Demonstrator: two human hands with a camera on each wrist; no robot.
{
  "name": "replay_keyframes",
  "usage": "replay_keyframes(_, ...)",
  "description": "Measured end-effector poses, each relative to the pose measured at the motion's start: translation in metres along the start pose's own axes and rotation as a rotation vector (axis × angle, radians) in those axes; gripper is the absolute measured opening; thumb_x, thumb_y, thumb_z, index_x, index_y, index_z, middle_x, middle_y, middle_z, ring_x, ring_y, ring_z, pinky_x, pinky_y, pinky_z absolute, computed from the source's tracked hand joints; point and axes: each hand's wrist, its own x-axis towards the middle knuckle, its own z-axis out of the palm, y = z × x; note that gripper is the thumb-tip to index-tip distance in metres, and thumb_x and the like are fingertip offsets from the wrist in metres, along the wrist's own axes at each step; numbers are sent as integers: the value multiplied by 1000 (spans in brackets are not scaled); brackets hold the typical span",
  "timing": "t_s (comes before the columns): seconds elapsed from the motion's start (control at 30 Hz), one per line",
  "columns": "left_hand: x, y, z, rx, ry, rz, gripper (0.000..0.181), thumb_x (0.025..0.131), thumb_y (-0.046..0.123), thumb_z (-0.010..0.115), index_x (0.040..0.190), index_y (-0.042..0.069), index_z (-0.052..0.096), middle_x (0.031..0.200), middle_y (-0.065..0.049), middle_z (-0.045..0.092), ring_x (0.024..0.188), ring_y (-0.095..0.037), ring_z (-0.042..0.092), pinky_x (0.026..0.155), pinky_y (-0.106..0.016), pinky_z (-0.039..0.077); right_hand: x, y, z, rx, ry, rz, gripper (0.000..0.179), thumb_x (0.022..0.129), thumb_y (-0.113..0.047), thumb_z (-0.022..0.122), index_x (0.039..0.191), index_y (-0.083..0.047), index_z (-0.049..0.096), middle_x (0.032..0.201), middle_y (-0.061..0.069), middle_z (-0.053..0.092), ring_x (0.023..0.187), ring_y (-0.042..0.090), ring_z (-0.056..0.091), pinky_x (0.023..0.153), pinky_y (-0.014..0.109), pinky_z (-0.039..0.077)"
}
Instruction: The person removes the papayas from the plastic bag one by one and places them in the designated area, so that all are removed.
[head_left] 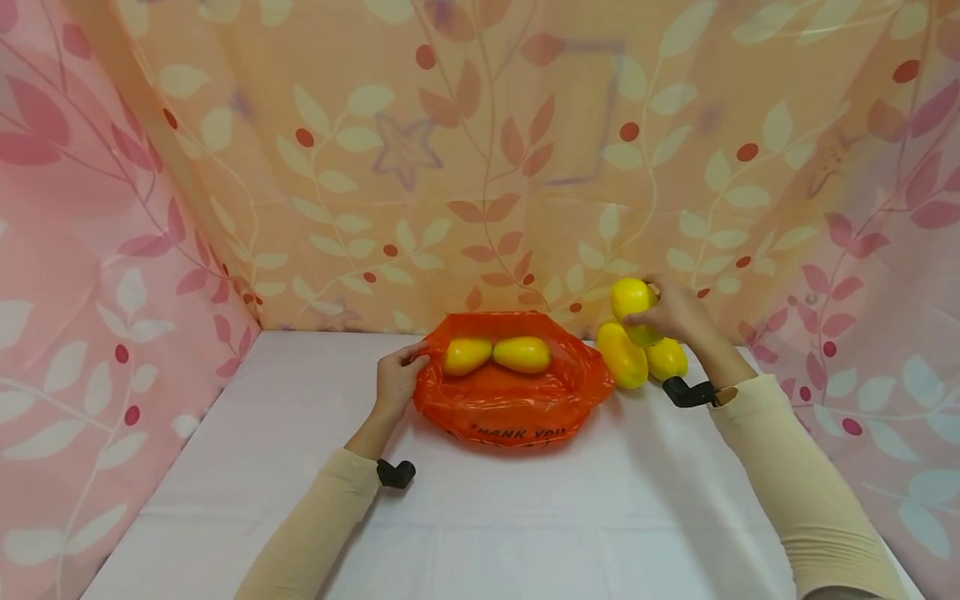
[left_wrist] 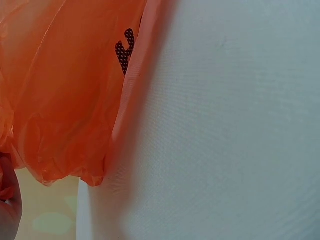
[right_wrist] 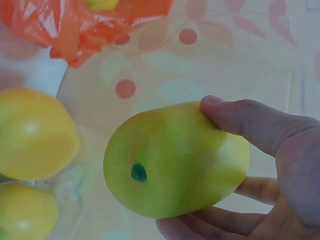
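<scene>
An orange-red plastic bag [head_left: 517, 408] with black "THANK YOU" print lies on the table with its mouth spread. Two yellow mangoes [head_left: 522, 355] sit end to end in it. My left hand [head_left: 395, 379] pinches the bag's left rim; in the left wrist view only part of that hand [left_wrist: 9, 200] shows beside the orange plastic. To the right of the bag, my right hand [head_left: 670, 312] holds a yellow-green mango [right_wrist: 175, 160] between thumb and fingers, its dark stem end facing the wrist camera. Below it rest a long mango [head_left: 622, 356] and a smaller one [head_left: 667, 359].
A white-covered table [head_left: 480, 517] spreads under everything. Behind it hangs a leaf-patterned curtain [head_left: 480, 167], with pink patterned cloth [head_left: 90, 292] at the sides. A black wrist mount [head_left: 688, 392] sticks out near the right-hand mangoes.
</scene>
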Motion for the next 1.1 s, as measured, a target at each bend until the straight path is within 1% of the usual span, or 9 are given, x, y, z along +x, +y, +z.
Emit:
replay_keyframes(0.13,0,0,0,-3,-2,-9,28,92,9,66,119,6,71,120,-18,68,105,-22,59,72,-7,45,1,6,-2,-3,-4,21,81,87,-30,71,147,3,28,139,36,40,117,51,46,99,61,44)
replay_keyframes(0.3,0,1,0,-3,-2,-11,28,92,9,66,119,5,70,120,-18,68,106,-23,59,73,-7,44,3,17,-4,-8,9,45,79,87,-31,70,146,3,29,139,35,41,116,50,45,100,63,41)
replay_keyframes(0.4,1,1,0,-5,1,-9,28,92,9,66,119,5,70,122,-18,67,107,-23,58,74,-8,44,4,22,-4,9,-4,71,81,88,-33,69,148,1,27,141,34,39,117,50,43,101,64,40)
replay_keyframes(0.57,2,0,-2,-9,-4,-6,28,92,9,65,119,5,70,122,-18,67,106,-23,57,72,-7,45,7,38,-3,0,-26,94,85,88,-37,68,149,1,24,144,35,35,121,51,40,102,65,38)
replay_keyframes(0.83,3,-2,-1,-19,-3,-8,27,91,8,66,118,6,71,118,-18,69,101,-21,58,72,-8,46,12,60,-4,-33,10,84,83,87,-39,68,147,2,28,142,37,37,120,53,39,101,66,36)
replay_keyframes(0.97,3,-3,-2,-18,-1,-12,27,92,9,66,118,6,71,118,-17,69,100,-19,58,73,-9,46,14,67,-4,-30,6,73,84,88,-40,68,148,3,27,143,38,35,122,54,37,103,67,34)
replay_keyframes(1.1,4,-4,-1,-27,-7,-14,28,92,9,65,119,6,70,120,-17,68,102,-20,58,73,-9,46,16,75,-5,-29,-9,81,87,89,-40,66,149,5,24,144,40,32,123,54,37,105,66,33)
